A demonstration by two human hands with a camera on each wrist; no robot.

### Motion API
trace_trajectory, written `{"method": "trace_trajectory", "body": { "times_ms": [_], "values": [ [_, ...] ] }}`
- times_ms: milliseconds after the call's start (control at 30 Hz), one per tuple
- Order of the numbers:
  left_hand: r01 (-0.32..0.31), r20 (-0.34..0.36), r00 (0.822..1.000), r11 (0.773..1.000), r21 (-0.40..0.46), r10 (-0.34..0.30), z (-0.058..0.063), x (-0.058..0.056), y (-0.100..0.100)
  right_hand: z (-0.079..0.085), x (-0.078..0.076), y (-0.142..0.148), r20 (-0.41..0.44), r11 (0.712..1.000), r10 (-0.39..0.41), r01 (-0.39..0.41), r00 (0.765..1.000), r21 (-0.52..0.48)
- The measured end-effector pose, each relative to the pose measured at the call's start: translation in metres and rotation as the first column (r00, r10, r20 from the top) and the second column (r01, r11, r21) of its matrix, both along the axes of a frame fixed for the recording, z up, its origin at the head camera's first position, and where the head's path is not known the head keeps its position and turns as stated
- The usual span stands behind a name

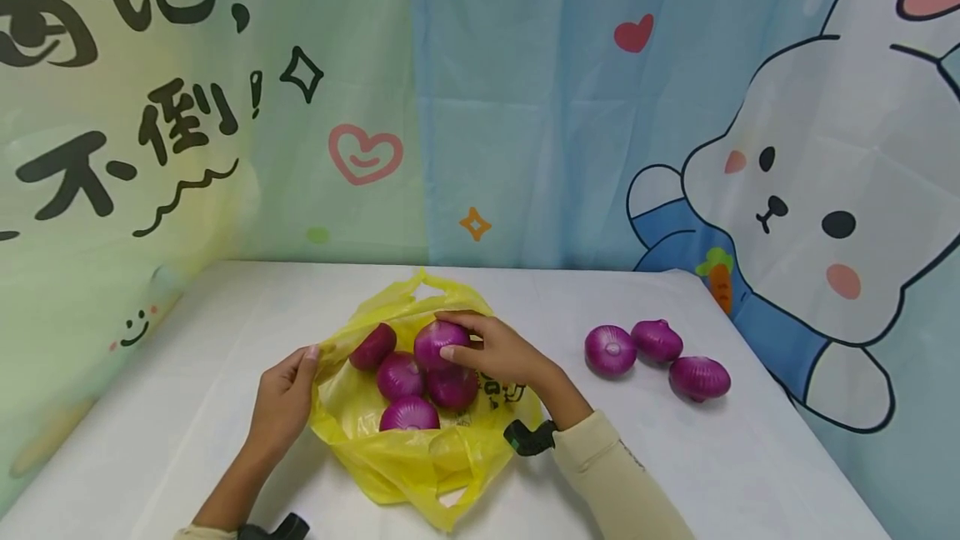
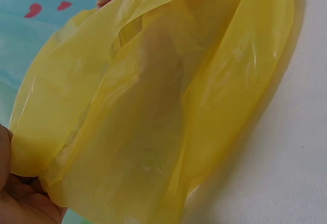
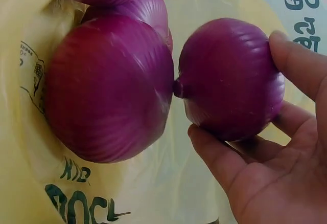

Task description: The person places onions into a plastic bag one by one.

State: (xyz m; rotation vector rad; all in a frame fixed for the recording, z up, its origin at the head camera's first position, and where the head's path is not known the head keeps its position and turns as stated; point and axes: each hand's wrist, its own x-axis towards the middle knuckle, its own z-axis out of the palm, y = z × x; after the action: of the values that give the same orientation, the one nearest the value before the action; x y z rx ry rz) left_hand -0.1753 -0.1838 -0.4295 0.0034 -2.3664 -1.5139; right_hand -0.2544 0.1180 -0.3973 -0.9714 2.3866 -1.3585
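Note:
A yellow plastic bag lies spread on the table with its mouth open and several red onions inside. My left hand pinches the bag's left rim between thumb and fingers; the left wrist view shows the thin film stretching away from that hand. Over the bag, my right hand grips one red onion with thumb and fingers. In the right wrist view this onion is beside a larger-looking onion, its pointed tip touching or nearly touching it.
On the table's right side sit three more red onions, one at the left, one behind and one in front. The white tabletop ends at a printed curtain with a cartoon rabbit.

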Motion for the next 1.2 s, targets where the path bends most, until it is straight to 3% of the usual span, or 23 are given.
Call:
{"method": "trace_trajectory", "body": {
  "times_ms": [167, 433, 700, 800, 1033, 1200],
  "values": [
    [-0.008, -0.003, 1.000, 1.000, -0.007, 0.008, 0.000, 0.000, 0.000, 0.000, -0.003, -0.002, -0.003, 0.998, -0.056, 0.056, 0.998, 0.014],
    [-0.011, -0.004, 1.000, 1.000, -0.017, 0.010, 0.000, 0.001, 0.000, 0.004, -0.002, -0.004, -0.030, 0.978, -0.150, 0.153, 0.988, 0.141],
    [0.001, -0.019, 1.000, 1.000, -0.012, -0.002, 0.002, 0.000, 0.000, 0.005, -0.003, -0.013, -0.020, 0.952, -0.274, 0.274, 0.962, 0.140],
    [-0.002, -0.012, 1.000, 1.000, -0.018, 0.002, 0.002, -0.001, 0.000, 0.005, -0.004, -0.015, -0.023, 0.949, -0.264, 0.264, 0.964, 0.170],
    [0.002, -0.001, 1.000, 1.000, -0.023, -0.002, 0.001, 0.000, 0.000, -0.003, -0.004, -0.014, -0.034, 0.951, -0.146, 0.150, 0.989, 0.272],
    [-0.004, 0.005, 1.000, 1.000, -0.019, 0.004, 0.001, 0.000, 0.002, -0.013, -0.003, -0.015, -0.038, 0.954, -0.123, 0.129, 0.992, 0.270]
  ]
}}
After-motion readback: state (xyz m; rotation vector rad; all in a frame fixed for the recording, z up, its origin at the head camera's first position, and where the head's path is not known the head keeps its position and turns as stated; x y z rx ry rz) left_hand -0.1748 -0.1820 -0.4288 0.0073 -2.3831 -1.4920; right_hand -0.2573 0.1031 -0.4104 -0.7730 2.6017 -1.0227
